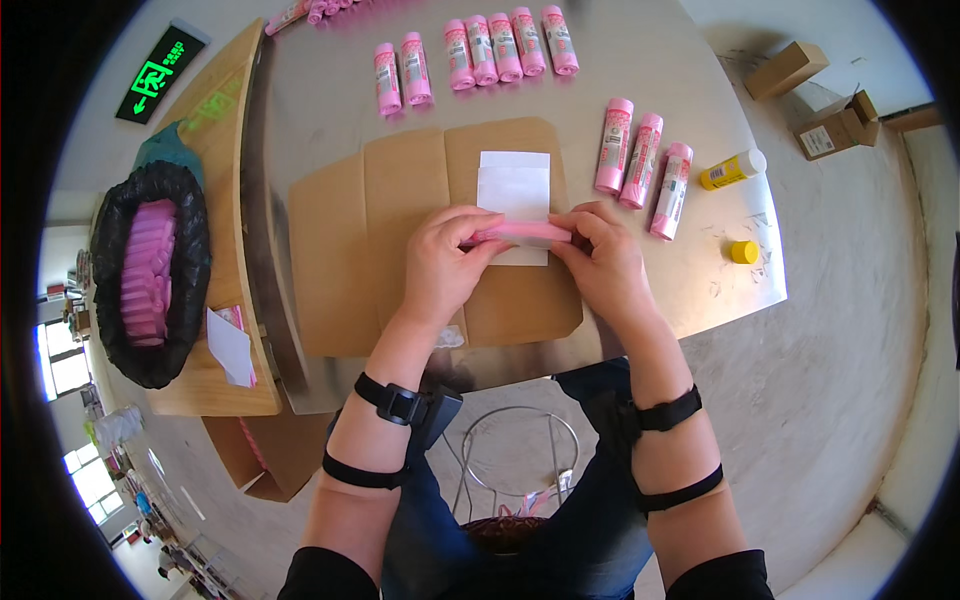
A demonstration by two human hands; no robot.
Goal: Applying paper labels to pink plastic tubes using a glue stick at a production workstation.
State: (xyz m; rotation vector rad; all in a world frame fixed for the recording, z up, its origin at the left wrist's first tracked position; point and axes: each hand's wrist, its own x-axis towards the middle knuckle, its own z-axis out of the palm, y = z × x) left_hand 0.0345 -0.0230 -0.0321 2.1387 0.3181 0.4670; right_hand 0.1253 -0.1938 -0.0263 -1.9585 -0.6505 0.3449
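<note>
A slim pink plastic roll (525,231), like a roll of bin bags, lies crosswise between my hands. My left hand (445,255) pinches its left end with thumb and fingers, and my right hand (605,255) does the same at the right end. Directly beneath is a stack of white paper labels (514,185), partly covered by the roll and my fingers. The labels rest on a flattened brown cardboard sheet (400,220). To the right of my right hand stand three finished-looking pink rolls with printed labels (640,160), lying side by side.
More labelled pink rolls (503,50) lie along the far side of the metal table (330,60). At right are an uncapped yellow glue stick (732,170) and its yellow cap (744,251). A black-bag-lined container (108,270) with pink rolls stands left, beside white papers (230,347).
</note>
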